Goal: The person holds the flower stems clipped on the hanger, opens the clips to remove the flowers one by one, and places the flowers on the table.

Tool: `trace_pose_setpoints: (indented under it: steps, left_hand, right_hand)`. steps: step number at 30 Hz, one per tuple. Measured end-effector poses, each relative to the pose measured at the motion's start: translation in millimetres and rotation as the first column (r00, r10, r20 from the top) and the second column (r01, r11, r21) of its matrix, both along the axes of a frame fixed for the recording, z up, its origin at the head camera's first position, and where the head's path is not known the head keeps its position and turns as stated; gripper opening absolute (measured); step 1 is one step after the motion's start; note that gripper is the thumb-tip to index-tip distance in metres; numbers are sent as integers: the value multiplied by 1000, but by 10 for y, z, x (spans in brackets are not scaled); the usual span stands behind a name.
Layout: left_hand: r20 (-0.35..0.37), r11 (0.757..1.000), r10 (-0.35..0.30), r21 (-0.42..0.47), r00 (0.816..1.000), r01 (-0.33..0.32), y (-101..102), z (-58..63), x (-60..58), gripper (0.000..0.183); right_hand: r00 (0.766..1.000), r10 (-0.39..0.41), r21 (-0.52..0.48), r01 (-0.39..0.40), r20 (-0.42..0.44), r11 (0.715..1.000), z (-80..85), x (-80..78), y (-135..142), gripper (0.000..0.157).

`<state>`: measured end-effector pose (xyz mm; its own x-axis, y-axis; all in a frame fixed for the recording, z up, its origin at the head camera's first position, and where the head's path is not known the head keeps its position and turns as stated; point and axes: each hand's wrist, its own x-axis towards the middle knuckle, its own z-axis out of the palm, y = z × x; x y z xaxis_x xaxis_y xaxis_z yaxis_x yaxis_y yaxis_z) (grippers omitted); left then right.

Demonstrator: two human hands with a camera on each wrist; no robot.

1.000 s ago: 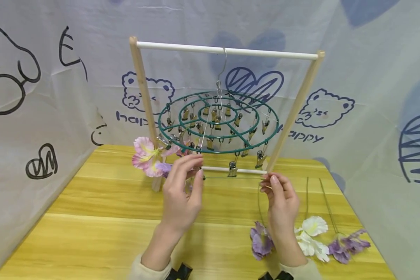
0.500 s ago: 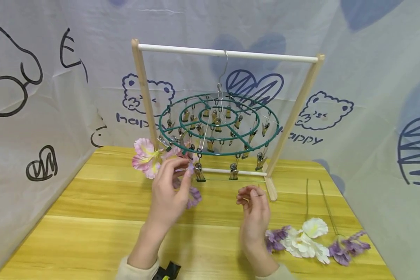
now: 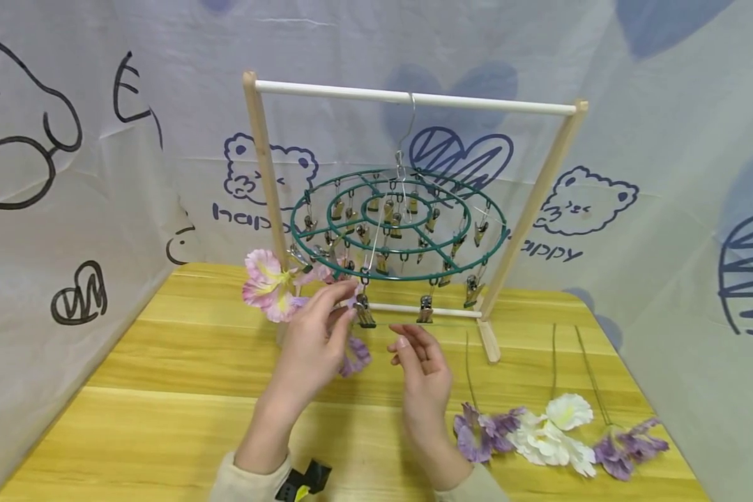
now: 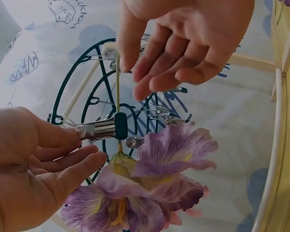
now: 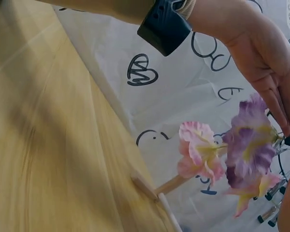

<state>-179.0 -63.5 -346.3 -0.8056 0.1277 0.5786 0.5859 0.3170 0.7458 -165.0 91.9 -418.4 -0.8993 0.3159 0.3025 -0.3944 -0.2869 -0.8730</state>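
A purple artificial flower (image 4: 169, 183) is held by a metal clip (image 4: 104, 129) that bites its stem just behind the bloom. That clip hangs from the front of a round green drying rack (image 3: 401, 278). My left hand (image 3: 310, 341) is at the clip, thumb tip at its handle end, the other fingers loosely bent and apart from it. Close to the thin stem (image 4: 118, 92), my right hand (image 3: 425, 380) has relaxed fingers with nothing gripped; whether its thumb touches the stem is unclear. Pink flowers (image 3: 266, 286) hang behind my left hand.
The rack hooks onto a white bar (image 3: 477, 103) of a wooden stand, with several clips dangling from its rings. Purple flowers (image 3: 473, 432), a white flower (image 3: 552, 436) and another purple flower (image 3: 627, 446) lie on the wooden table (image 3: 163, 418) at the right.
My right hand has left the stem's far end and moved leftward toward the clip. My left hand has let go of the clip, drawn back slightly, then returned beside it.
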Motion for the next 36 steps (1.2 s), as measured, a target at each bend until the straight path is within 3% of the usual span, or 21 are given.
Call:
trace_pose_setpoints:
  steps: [18, 30, 36]
  left_hand:
    - [-8, 998, 49, -40, 999, -49, 34, -38, -13, 31]
    - [-23, 991, 91, -99, 996, -93, 16, -15, -14, 26]
    - [7, 992, 100, -80, 995, -99, 33, -17, -21, 23]
  right_hand:
    - [995, -21, -19, 20, -93, 1000, 84, -86, -91, 22]
    - [993, -36, -26, 33, -110, 999, 117, -95, -76, 23]
    - [995, -43, -35, 39, -95, 999, 124, -87, -75, 21]
